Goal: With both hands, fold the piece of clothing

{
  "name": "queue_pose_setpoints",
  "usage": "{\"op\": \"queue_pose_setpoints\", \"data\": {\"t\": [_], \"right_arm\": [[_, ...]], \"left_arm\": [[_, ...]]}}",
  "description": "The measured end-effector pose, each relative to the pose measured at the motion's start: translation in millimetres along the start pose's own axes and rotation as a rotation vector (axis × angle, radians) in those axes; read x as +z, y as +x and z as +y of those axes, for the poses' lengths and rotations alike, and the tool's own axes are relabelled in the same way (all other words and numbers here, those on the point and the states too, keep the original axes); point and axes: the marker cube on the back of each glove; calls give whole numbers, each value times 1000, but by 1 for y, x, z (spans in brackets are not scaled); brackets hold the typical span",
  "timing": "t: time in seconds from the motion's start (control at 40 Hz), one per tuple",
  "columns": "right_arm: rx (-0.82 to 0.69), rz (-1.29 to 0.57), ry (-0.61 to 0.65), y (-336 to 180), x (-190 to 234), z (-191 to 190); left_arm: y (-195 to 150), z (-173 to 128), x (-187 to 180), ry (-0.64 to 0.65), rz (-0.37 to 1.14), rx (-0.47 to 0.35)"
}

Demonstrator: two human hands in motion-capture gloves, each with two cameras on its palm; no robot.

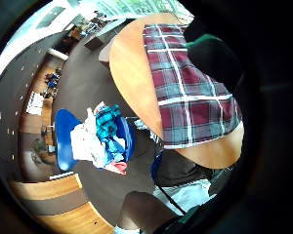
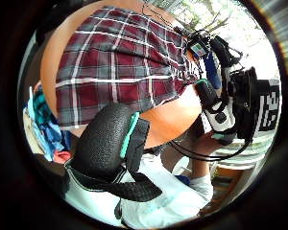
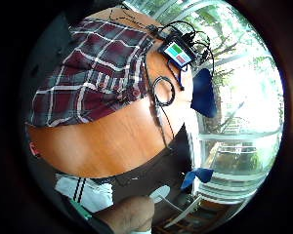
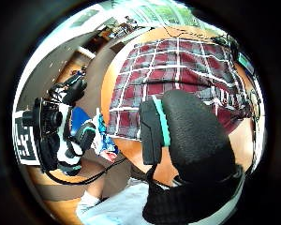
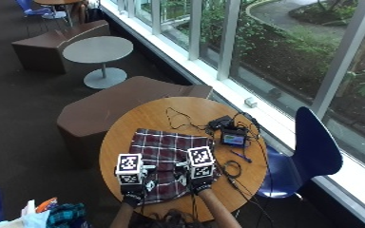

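Both hands hover above the near edge of the plaid garment [image 5: 168, 164], the left hand [image 5: 132, 191] over its near-left corner and the right hand [image 5: 199, 183] over its near-right side, set apart from each other. The palm views show cloth below the palms rather than in them, and each shows a thumb standing clear of the fabric, so the hands seem to hold nothing; whether the other fingers are straight or curled I cannot tell. The garment, in dark red, grey and white checks, lies spread flat on the round wooden desk [image 5: 144, 116], its near hem close to the desk's near edge. Beyond it, on the far right part of the desk, sit a small screen device [image 5: 234, 139] and a tangle of black cables [image 5: 182, 116]. A blue chair [image 5: 309, 147] stands to the right. Judging by the flat cloth, folding is at its start or between folds: the next move calls for both hands to come down, pinch the near corners together, and carry that edge evenly across.
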Motion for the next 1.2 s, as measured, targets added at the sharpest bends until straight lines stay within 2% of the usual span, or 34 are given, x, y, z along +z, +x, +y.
{"op": "queue_pose_setpoints", "data": {"t": [0.4, 0.63, 0.8, 0.9, 1.0, 1.1, 1.2], "right_arm": [[-15, -18, -52, 8, 12, 3], [13, -17, -111, 36, 59, 5], [-52, -29, -185, 56, 98, 11], [-75, -35, -234, 66, 115, 13], [-71, -58, -202, 71, 122, 16], [-34, -73, -25, 75, 122, 17], [-43, -58, 154, 78, 124, 15]], "left_arm": [[-8, -1, 6, 6, -4, -19], [-16, -3, 60, -65, -2, -20], [-19, 12, 107, -243, 73, 70], [-20, 21, 118, -264, 95, 115], [-23, 28, 120, -181, 96, 131], [-32, 23, 123, 41, 81, 99], [-33, 28, 109, 244, 53, 97]]}}
